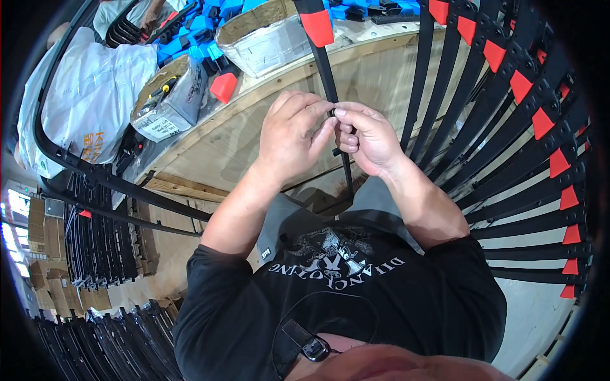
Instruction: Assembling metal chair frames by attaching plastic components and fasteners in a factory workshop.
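In front of my body both hands meet, fingertips pinched together over a small black piece (332, 112) too small to name. My left hand (289, 133) has its thumb and fingers closed on one side of it. From the other side my right hand (372, 136) pinches it, the other fingers curled in. A long black strip (324, 66) with a red block (318, 28) near its upper end runs down behind the fingertips toward my knees. Whether either hand also touches the strip is hidden.
At right stand many black strips (470, 146) with red blocks (495, 56). On the wooden bench (267, 79) are two boxes (264, 47) (168, 98), blue parts (194, 32) and a loose red block (223, 87). A black curved frame (95, 168) arches at left. Another person's hand (150, 16) shows beyond.
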`<state>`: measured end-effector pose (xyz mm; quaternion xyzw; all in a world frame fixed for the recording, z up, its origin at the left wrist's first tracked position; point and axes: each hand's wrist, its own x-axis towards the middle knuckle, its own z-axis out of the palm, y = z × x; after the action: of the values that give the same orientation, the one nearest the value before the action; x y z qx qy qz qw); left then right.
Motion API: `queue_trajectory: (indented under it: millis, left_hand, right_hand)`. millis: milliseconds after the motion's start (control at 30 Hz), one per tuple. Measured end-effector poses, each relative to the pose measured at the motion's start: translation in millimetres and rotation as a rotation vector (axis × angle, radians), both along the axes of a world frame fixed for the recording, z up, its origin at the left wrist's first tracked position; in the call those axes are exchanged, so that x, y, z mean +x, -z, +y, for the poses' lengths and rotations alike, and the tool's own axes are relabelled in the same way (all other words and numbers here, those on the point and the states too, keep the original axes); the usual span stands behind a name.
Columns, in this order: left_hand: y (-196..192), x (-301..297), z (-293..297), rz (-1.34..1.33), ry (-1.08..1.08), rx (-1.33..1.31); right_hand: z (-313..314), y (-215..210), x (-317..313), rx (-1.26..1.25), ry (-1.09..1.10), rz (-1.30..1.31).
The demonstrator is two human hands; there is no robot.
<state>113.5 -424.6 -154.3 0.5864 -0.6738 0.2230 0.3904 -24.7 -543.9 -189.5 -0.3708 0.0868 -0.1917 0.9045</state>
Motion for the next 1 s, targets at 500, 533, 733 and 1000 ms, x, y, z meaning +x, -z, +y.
queue_trajectory:
  millis: [500,533,733,1000]
  left_hand:
    - [-116,48,-62,0.886,-0.023,0.008]
    - [-116,53,-65,0.881,-0.025,0.002]
    - [-112,56,-74,1.047,0.162,0.076]
    - [-124,44,-69,1.252,0.221,0.201]
  right_hand:
    - [-59,-130,57,-1.768,0.905,0.141]
    - [-59,-131,58,-1.769,0.907,0.132]
    - [-62,-124,60,-1.839,0.958,0.137]
    - [-67,-118,65,-1.855,1.036,0.088]
